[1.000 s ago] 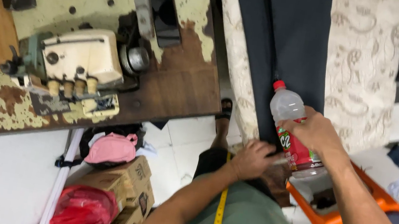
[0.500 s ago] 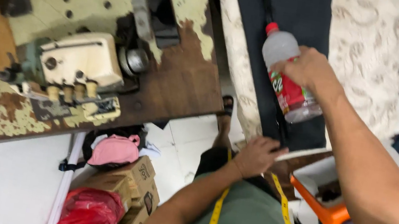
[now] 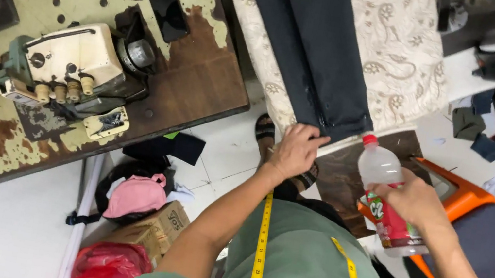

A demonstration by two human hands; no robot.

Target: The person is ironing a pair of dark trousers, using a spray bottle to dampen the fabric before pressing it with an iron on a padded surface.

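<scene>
The right hand (image 3: 416, 202) has brought the clear plastic bottle (image 3: 387, 197) down lower, clamped around it. The left hand (image 3: 295, 150) still presses the dark cloth (image 3: 314, 50), fingers spread.

I wear a green short-sleeved shirt (image 3: 300, 266) with a small pale mark at the left shoulder. A yellow measuring tape (image 3: 260, 253) with black numbers hangs round my neck. Both forearms are bare. A dark sandal (image 3: 265, 129) is on my foot.
</scene>
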